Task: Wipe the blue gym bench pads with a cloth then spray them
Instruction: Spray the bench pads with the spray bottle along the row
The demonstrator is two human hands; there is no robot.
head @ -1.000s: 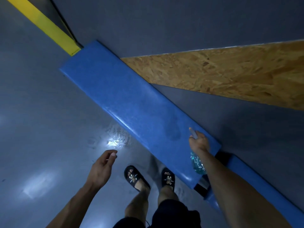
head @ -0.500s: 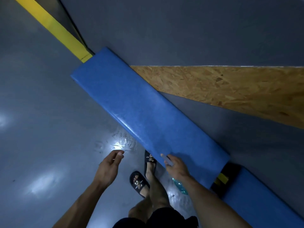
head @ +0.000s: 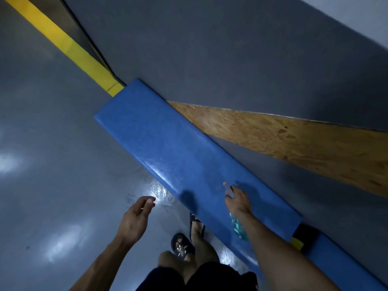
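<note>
A long blue bench pad point(head: 168, 148) runs diagonally from upper left to lower right, with a second blue pad point(head: 344, 267) beyond a dark gap at the lower right. My right hand point(head: 237, 199) hovers over the near part of the long pad, shut on a clear bluish spray bottle point(head: 238, 226) that shows below the wrist. My left hand point(head: 136, 217) hangs over the floor left of the pad, fingers loosely curled, pinching something thin and pale that I cannot identify. No cloth is visible.
A yellow beam point(head: 63, 45) continues past the pad's far end. A chipboard panel point(head: 294, 143) leans against the grey wall behind the bench. Glossy grey floor point(head: 52, 185) with wet marks lies to the left. My sandalled feet point(head: 182, 246) stand close to the pad.
I have stepped along the bench. My right hand with the bottle dropped beside the pad's edge, then came back up over its top. My left hand stayed beside me.
</note>
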